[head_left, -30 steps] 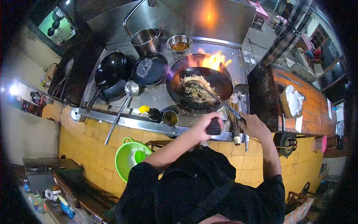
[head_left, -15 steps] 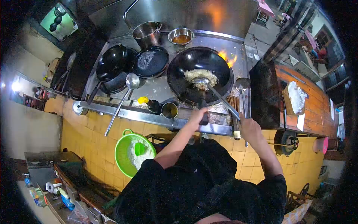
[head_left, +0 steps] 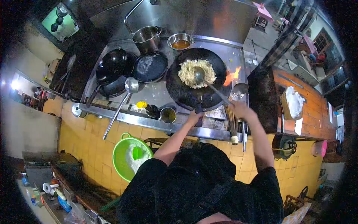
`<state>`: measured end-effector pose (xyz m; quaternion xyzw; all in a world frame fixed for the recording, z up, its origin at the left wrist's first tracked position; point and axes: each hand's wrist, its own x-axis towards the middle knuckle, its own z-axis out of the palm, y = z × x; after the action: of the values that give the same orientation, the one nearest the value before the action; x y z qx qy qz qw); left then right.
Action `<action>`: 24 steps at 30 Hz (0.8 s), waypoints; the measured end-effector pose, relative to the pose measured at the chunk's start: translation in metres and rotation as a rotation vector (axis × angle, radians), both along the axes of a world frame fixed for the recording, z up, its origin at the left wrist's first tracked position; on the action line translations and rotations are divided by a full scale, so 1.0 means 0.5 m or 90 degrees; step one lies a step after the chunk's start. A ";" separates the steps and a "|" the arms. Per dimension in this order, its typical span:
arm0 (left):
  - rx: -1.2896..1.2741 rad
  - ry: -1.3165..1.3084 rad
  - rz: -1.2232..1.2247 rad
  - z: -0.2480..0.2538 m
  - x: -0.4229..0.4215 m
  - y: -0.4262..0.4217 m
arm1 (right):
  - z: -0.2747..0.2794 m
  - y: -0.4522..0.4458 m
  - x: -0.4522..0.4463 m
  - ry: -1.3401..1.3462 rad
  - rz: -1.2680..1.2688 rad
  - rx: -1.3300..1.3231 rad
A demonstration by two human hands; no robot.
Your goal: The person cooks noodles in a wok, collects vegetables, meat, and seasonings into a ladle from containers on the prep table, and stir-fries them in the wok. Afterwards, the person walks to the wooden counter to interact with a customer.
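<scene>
A black wok [head_left: 179,93] is on the stove with a mound of pale noodle-like food [head_left: 186,74] in it. My left hand [head_left: 194,118] is closed around the wok's dark handle at the front. In my right hand [head_left: 240,110] I grip the long handle of a metal ladle [head_left: 199,74]. The ladle's bowl rests on the middle of the food. Orange flame [head_left: 233,75] rises beside the wok's right rim.
Other pans [head_left: 150,67], a pot [head_left: 146,35] and a bowl of brown liquid [head_left: 181,42] stand behind and left. Another ladle [head_left: 131,86] lies across the front edge. A bamboo brush [head_left: 233,128] lies right. A green basket [head_left: 118,158] of white powder is below.
The wok has tipped so the food now lies spread out in view. My right hand and the ladle have shifted left and up. The flame sits lower along the rim.
</scene>
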<state>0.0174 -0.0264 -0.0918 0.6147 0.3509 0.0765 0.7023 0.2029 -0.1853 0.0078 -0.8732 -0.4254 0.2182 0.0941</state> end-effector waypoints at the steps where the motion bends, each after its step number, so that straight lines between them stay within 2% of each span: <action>1: -0.272 -0.104 0.016 -0.034 0.001 0.004 | 0.111 0.011 0.004 0.134 -0.066 -0.129; 2: -0.270 -0.109 0.016 -0.068 0.011 0.013 | 0.055 0.010 0.024 0.129 -0.065 -0.127; 4: -0.278 -0.068 0.000 -0.075 0.015 0.020 | -0.152 0.005 0.062 -0.343 0.122 -0.022; 5: -0.264 -0.003 -0.050 -0.070 0.021 0.028 | -0.182 0.051 0.030 -0.144 -0.102 0.014; 6: -0.270 -0.006 -0.046 -0.068 0.033 0.021 | -0.167 0.068 0.005 -0.145 -0.097 0.008; 8: -0.340 0.010 0.078 -0.060 0.042 -0.008 | -0.068 0.065 -0.057 -0.019 -0.055 -0.023; 9: -0.409 -0.010 0.180 0.084 0.041 -0.045 | 0.035 0.043 -0.069 0.085 -0.052 -0.016; 10: -0.496 -0.025 0.161 0.096 0.045 -0.061 | 0.105 0.008 -0.071 0.098 -0.034 -0.017; 11: -0.671 -0.179 0.107 0.186 0.028 -0.074 | 0.131 -0.024 -0.061 0.021 0.017 -0.013; 12: -0.676 -0.174 0.114 0.241 0.011 -0.080 | 0.201 -0.048 -0.085 -0.099 0.018 -0.080; 13: -0.684 -0.122 0.045 0.284 -0.003 -0.080 | 0.219 -0.061 -0.092 -0.119 0.029 -0.143; 14: -0.692 -0.065 -0.023 0.298 -0.022 -0.078 | 0.225 -0.075 -0.100 -0.110 0.031 -0.147; 15: -0.654 -0.034 -0.015 0.293 -0.023 -0.056 | 0.227 -0.093 -0.109 -0.114 0.057 -0.138; 16: -0.821 -0.059 -0.001 0.245 -0.013 -0.022 | 0.226 -0.107 -0.116 -0.123 0.084 -0.126; 18: -0.547 -0.065 -0.007 0.122 -0.013 -0.002 | 0.219 -0.121 -0.124 -0.145 0.098 -0.137; 20: -0.449 0.020 0.074 0.069 -0.016 -0.060 | 0.208 -0.129 -0.134 -0.130 0.060 -0.119; 21: -0.447 0.058 0.105 0.141 -0.035 -0.114 | 0.213 -0.120 -0.145 -0.124 0.039 -0.114; 24: -0.526 0.020 -0.039 0.287 -0.090 -0.183 | 0.188 -0.119 -0.168 -0.134 0.028 -0.050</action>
<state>-0.0275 -0.1178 0.0516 0.2925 0.3446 -0.1008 0.8863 0.1189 -0.2449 0.1019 -0.8846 -0.4434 0.1438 0.0099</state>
